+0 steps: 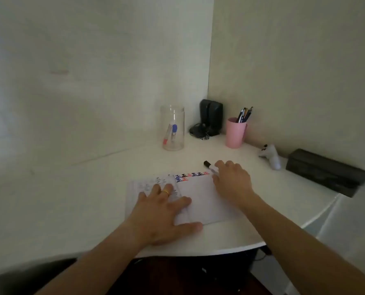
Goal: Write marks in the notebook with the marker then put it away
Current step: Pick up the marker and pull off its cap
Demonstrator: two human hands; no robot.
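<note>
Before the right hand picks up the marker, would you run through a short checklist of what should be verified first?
1. Notebook lies open, flat on the desk: ok.
2. Left hand presses on the page, steadying it: ok.
3. Right hand is at the marker: ok; whether the fingers have closed on it: cannot tell.
4. Marker cap is removed for writing: not ok, a black cap shows on the far end.
5. Free space below the existing marks: ok.
6. Clear jar stands upright for putting away: ok.
</note>
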